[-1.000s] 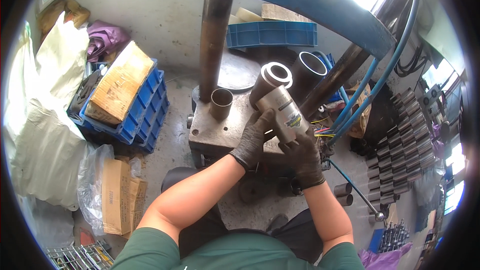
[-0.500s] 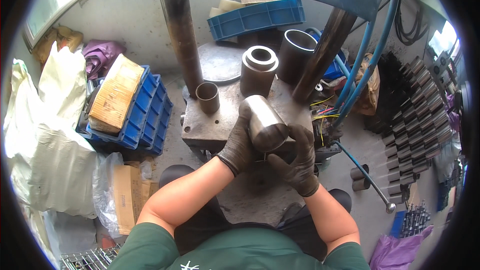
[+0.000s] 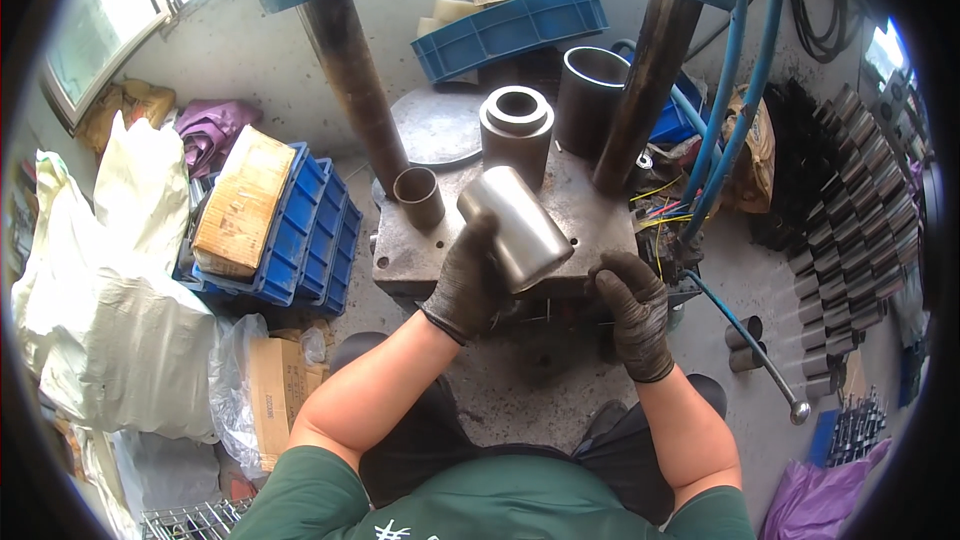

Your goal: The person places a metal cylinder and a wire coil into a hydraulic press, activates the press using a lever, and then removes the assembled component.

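Silvery metal cylinder [image 3: 518, 230], shiny, tilted, left hand [image 3: 466, 275] gripping it, right hand [image 3: 638, 316] spread

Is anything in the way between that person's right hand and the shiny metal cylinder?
Nothing visible. The right hand is apart from the shiny metal cylinder, with a clear gap between. The left hand holds the cylinder's left side; the metal table shows beyond them.

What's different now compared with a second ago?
The right hand has let go of the metal cylinder and moved off to the right; the left hand now holds it alone. The cylinder has been turned, so its printed side no longer shows. The short tube and stepped sleeve still stand on the metal block.
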The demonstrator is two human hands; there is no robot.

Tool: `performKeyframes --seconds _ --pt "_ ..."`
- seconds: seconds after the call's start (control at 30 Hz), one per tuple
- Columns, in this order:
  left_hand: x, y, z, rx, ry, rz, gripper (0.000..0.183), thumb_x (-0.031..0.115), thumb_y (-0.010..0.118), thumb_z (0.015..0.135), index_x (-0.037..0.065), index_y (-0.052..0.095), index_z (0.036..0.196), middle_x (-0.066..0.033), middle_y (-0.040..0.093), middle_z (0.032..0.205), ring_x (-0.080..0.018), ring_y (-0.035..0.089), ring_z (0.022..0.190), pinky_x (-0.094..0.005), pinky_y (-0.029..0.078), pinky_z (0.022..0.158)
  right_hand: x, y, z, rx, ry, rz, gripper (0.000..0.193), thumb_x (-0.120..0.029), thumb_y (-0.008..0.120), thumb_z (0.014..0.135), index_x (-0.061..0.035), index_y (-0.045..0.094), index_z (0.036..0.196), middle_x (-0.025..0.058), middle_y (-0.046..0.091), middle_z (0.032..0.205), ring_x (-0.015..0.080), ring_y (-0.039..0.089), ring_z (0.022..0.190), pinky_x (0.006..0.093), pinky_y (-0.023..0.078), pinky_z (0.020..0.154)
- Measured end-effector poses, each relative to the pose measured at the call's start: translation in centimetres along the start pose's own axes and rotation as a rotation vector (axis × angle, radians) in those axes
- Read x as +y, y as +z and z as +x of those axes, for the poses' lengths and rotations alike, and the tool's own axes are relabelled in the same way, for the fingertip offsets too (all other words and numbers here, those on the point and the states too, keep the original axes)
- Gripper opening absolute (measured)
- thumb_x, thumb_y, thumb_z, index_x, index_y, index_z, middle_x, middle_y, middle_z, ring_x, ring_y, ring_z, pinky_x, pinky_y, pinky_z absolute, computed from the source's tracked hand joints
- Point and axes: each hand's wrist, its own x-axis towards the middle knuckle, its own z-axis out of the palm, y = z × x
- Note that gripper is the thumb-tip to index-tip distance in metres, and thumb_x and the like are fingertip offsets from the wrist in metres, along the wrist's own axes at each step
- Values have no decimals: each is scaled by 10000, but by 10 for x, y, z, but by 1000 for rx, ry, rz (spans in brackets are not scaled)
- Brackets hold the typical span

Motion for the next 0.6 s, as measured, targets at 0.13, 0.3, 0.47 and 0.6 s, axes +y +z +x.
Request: performKeyframes --seconds 0.13,0.3,0.47,0.6 --pt "1 1 1 -31 235 409 1004 195 976 723 111 391 1534 -116 545 1454 -247 563 1334 -415 511 1121 0 -1 -3 -18 73 19 281 -73 729 1011 -26 697 1287 41 745 1019 130 692 927 288 559 874" --pt "-16 -2 -5 29 489 1026 1215 290 1037 656 82 266 1572 -159 505 1493 -277 559 1355 -437 514 1127 -5 12 -8 3 92 91 296 -103 751 1008 -36 709 1294 28 750 1011 106 686 906 267 562 845" --pt "-21 4 -9 -33 624 1197 1162 297 1040 677 83 300 1547 -176 509 1467 -290 536 1371 -432 483 1141 -1 7 -9 -16 50 85 315 -168 720 1043 -32 688 1325 42 753 999 116 694 899 277 570 851" --pt "-24 -2 -10 -30 614 1227 1149 288 1038 681 75 307 1542 -176 515 1459 -294 546 1360 -434 491 1132 1 1 -10 -41 81 62 345 -223 682 1072 -29 667 1357 52 748 979 121 688 883 282 566 846"
